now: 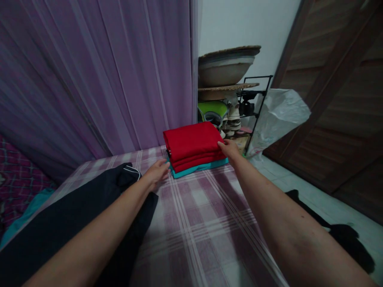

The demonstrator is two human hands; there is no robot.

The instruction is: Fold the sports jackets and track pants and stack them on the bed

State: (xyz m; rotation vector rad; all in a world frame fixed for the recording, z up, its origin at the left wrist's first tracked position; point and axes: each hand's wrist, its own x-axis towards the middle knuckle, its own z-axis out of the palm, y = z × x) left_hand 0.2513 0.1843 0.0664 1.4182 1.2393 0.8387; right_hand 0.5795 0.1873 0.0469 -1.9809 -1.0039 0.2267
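Note:
A stack of folded clothes, red pieces (191,141) on top of a teal one (194,169), sits at the far corner of a bed with a purple plaid sheet (197,223). My right hand (229,150) rests against the stack's right side, fingers curled on the red fabric's edge. My left hand (158,172) lies near the stack's left lower corner, fingers extended toward it and close to the teal piece. A dark garment (74,215) lies unfolded under my left forearm.
A purple curtain (98,75) hangs behind the bed. A metal rack (257,107) holds basins, bowls and shoes at the back right, with a white plastic bag (278,115) on it. A wooden door (338,103) stands right. Dark cloth (344,235) lies on the tiled floor.

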